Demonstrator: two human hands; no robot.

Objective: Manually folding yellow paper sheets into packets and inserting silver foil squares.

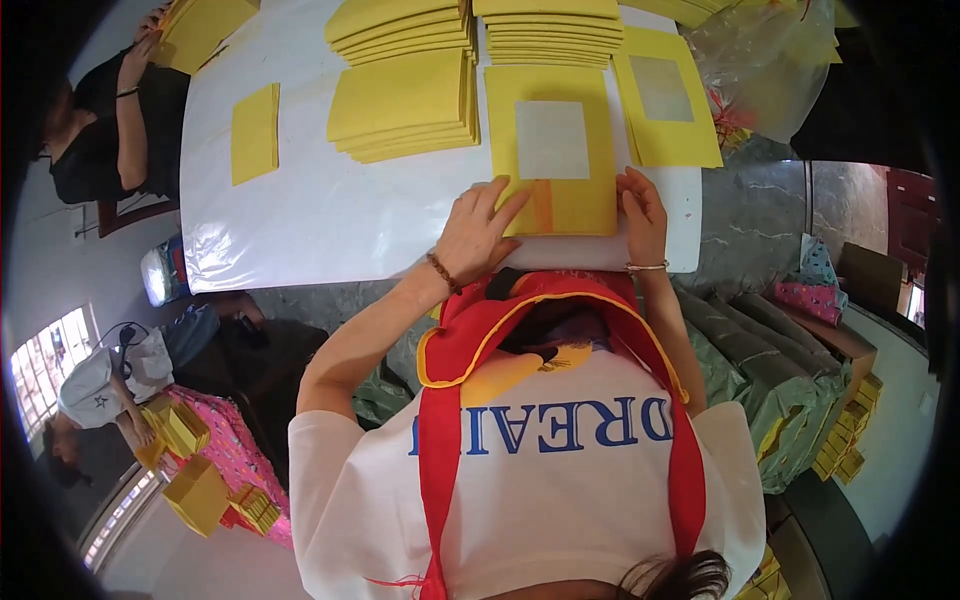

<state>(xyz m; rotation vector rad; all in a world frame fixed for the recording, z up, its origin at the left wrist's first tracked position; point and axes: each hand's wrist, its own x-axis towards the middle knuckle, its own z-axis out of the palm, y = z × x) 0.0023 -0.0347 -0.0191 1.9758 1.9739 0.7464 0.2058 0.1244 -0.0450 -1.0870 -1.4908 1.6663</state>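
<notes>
In front of me on the white-covered table (235, 240) lies a yellow paper stack (600, 210) bearing a silvery rectangle (553, 140) and an orange strip (543, 205). My left hand (480, 225) rests at its lower left edge, fingers spread and some fingertips on the paper. At its right edge is my right hand (643, 215), fingers loosely bent and apart, the tips beside the paper. Farther right lies another yellow sheet (680, 130) with a silvery rectangle (660, 88). Folded yellow paper bundles (400, 100) are layered to the left of the stack.
More yellow piles (550, 35) stand at the back. A single yellow packet (255, 135) lies left. A clear plastic bag (770, 70) sits at the right corner. Another person (130, 130) works at the far left; a seated person (120, 370) handles yellow packets. Green-wrapped bundles (770, 390) stand right.
</notes>
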